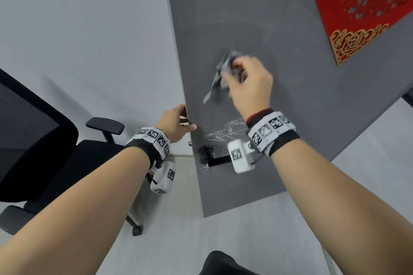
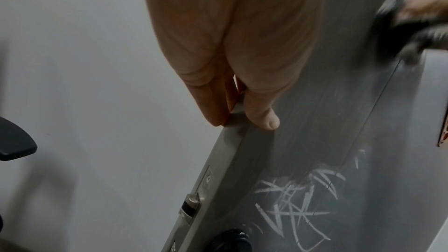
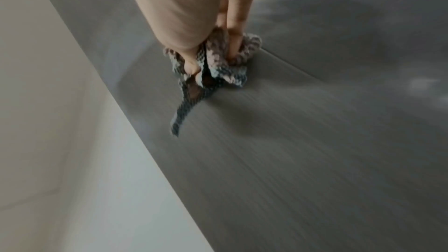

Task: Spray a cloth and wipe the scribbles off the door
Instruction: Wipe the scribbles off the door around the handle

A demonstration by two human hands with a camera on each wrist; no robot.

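Clearly our biggest worry is the grey door (image 1: 257,18) itself: it stands open and free to swing, and only our left hand (image 1: 176,124), fingers on one face and thumb on the other, clamped over its free edge above the latch (image 2: 191,203), keeps it from giving way under the rubbing. If that hold slackens, we judge the panel would swing away and the wiping pressure would be lost. Next, the red and gold paper decoration (image 1: 366,2) hangs up and to the right of the wiping spot; a wide damp sweep could catch and spoil it. Then the white scribbles (image 1: 225,133) lie lower down, just above the black lever handle (image 1: 212,156), while our right hand (image 1: 250,80) works higher on the panel, so we risk polishing bare door and leaving the marks. Coming down to them, our knuckles or the wrist camera could knock the handle. Smallest, the crumpled checked cloth (image 3: 225,60) is bunched in our right hand's curled fingers and pressed to the door, with a loose tail dangling; that tail may smear chalky residue or snag, and the small wad could slip free.
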